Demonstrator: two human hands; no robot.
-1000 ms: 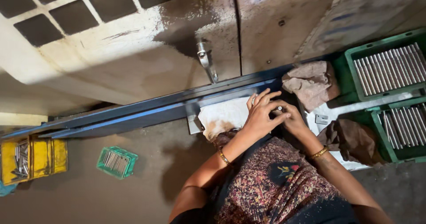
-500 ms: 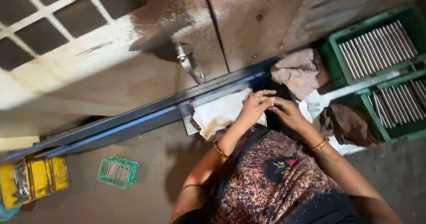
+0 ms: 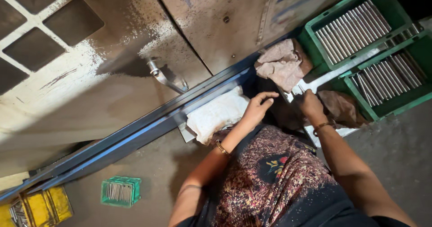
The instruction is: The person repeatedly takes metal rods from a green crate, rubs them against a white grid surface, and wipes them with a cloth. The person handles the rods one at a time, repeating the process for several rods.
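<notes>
My left hand [image 3: 258, 109] hovers with loosely bent fingers beside a white cloth [image 3: 216, 114] that lies on a pale sheet against the blue metal rail [image 3: 135, 134]. Nothing shows in that hand. My right hand [image 3: 309, 104] is a little to the right, its fingers curled at the near end of a pale metal strip [image 3: 335, 74] that runs between two green crates. Whether it grips anything is hidden by the fingers. A crumpled pinkish rag [image 3: 281, 64] lies just beyond both hands. A brown rag [image 3: 343, 107] lies right of my right wrist.
Two green crates [image 3: 315, 29] [image 3: 420, 51] filled with rows of metal rods stand at the upper right. A worn metal panel with a handle [image 3: 165, 76] fills the top. On the floor at the lower left sit a small green basket [image 3: 120, 191] and a yellow box [image 3: 42, 206].
My hands were together over the white cloth; now they are apart, the right one moved right to the metal strip. The view has shifted and come closer.
</notes>
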